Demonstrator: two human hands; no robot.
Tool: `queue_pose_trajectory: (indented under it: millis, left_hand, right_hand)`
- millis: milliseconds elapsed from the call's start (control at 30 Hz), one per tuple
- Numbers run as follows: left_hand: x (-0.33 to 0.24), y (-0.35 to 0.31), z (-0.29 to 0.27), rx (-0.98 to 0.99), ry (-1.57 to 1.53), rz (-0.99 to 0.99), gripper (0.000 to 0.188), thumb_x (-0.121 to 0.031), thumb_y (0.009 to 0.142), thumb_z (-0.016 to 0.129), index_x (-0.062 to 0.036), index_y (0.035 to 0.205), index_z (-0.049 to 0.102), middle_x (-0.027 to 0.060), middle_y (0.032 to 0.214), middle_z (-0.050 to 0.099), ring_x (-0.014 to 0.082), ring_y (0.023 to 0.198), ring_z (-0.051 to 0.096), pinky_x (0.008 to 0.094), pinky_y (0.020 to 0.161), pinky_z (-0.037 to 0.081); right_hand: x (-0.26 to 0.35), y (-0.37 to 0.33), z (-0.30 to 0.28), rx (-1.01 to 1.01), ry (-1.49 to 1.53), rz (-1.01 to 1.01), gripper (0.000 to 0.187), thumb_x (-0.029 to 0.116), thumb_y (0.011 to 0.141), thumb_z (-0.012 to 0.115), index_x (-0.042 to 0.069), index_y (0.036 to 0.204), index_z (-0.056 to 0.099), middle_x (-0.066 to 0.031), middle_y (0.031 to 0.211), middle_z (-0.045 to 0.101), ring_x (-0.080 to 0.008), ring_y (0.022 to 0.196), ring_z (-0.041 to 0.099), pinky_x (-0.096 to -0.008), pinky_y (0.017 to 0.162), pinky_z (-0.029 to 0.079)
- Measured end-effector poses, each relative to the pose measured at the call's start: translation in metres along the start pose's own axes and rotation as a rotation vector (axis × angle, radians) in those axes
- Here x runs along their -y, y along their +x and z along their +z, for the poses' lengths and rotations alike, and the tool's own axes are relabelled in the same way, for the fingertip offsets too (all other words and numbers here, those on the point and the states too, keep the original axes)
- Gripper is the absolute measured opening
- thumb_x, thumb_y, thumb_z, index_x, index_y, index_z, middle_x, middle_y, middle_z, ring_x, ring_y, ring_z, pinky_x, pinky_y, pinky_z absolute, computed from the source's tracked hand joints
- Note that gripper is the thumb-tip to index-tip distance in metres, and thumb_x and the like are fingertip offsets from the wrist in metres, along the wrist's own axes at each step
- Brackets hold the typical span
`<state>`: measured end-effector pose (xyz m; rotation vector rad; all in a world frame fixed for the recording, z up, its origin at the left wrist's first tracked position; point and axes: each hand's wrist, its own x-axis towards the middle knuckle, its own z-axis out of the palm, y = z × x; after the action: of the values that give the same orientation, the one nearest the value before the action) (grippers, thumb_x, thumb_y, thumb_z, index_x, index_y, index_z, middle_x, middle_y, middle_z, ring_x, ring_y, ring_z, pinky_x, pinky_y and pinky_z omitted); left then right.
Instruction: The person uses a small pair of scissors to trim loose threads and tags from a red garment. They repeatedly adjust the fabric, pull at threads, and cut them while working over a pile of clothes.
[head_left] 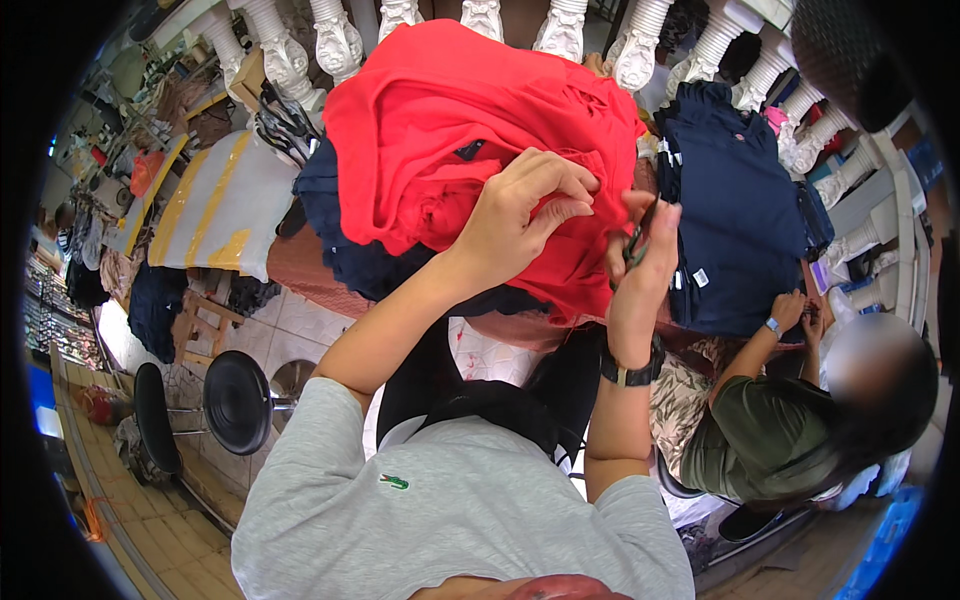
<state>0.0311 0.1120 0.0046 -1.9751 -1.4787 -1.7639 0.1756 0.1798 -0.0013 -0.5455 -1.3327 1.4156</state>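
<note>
A heap of red garments [480,90] lies in front of me on top of dark navy garments [355,265]. My left hand [520,210] is over the red heap, its thumb and forefinger pinched together at the cloth of a red garment [585,240]. Whether a thread is also between the fingertips is too small to tell. Just to the right, my right hand [645,255] is closed around small dark scissors [638,235], which point upward close to the red cloth. The fingers partly hide their handles.
Folded navy shirts [735,200] are stacked at the right. Beside them sits another person [780,430] with both hands at the table edge. White balusters [335,40] line the far side. A taped white package [215,200] lies left; a round black stool [237,400] stands below it.
</note>
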Motion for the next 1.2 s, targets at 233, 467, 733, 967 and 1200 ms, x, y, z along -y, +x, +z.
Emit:
queue_pose_trajectory:
  millis: [233,467,733,967,1200]
  left_hand:
    - [0.0,-0.003,-0.005,0.038,0.011,0.025,0.009,-0.001,0.086,0.072,-0.0017,0.091,0.065,0.0083,0.102,0.071,0.0244,0.093,0.065,0.0347,0.082,0.052]
    - [0.002,-0.004,-0.007,0.083,0.034,0.059,0.007,-0.004,0.086,0.072,-0.0023,0.089,0.065,0.0077,0.104,0.07,0.0254,0.096,0.064,0.0361,0.083,0.052]
    - [-0.018,-0.01,-0.032,0.319,0.139,0.124,0.02,-0.009,0.079,0.08,-0.0033,0.085,0.062,0.0104,0.112,0.058,0.0281,0.103,0.058,0.0376,0.086,0.049]
    - [-0.003,-0.003,-0.025,0.104,0.272,0.142,0.03,-0.001,0.078,0.079,-0.0035,0.1,0.058,0.0133,0.114,0.057,0.0313,0.104,0.059,0.0396,0.088,0.051]
    - [0.008,0.004,-0.019,0.024,0.325,0.222,0.015,0.004,0.083,0.071,-0.0019,0.096,0.065,0.0091,0.097,0.069,0.0287,0.088,0.067,0.0367,0.077,0.055]
  right_hand:
    - [0.008,-0.025,-0.01,0.321,-0.063,0.221,0.041,0.032,0.109,0.032,0.003,0.093,0.056,0.0022,0.07,0.038,-0.005,0.056,0.03,-0.0223,0.049,0.025]
    - [0.0,-0.015,-0.001,0.279,-0.196,0.14,0.042,0.029,0.109,0.039,0.004,0.079,0.056,0.0033,0.064,0.039,-0.0055,0.056,0.034,-0.0252,0.051,0.027]
    - [-0.002,-0.013,-0.015,0.306,-0.125,0.067,0.039,0.03,0.108,0.045,0.006,0.077,0.048,0.0026,0.064,0.037,-0.0066,0.058,0.033,-0.0261,0.051,0.027]
    - [-0.012,-0.003,0.006,0.053,-0.55,-0.521,0.018,-0.005,0.084,0.069,-0.003,0.101,0.063,-0.0104,0.096,0.059,-0.0226,0.075,0.057,-0.0329,0.07,0.047]
    - [-0.013,0.008,-0.001,0.202,-0.446,-0.415,0.008,0.002,0.09,0.072,-0.001,0.097,0.07,-0.0068,0.086,0.06,-0.0154,0.069,0.053,-0.0284,0.062,0.04]
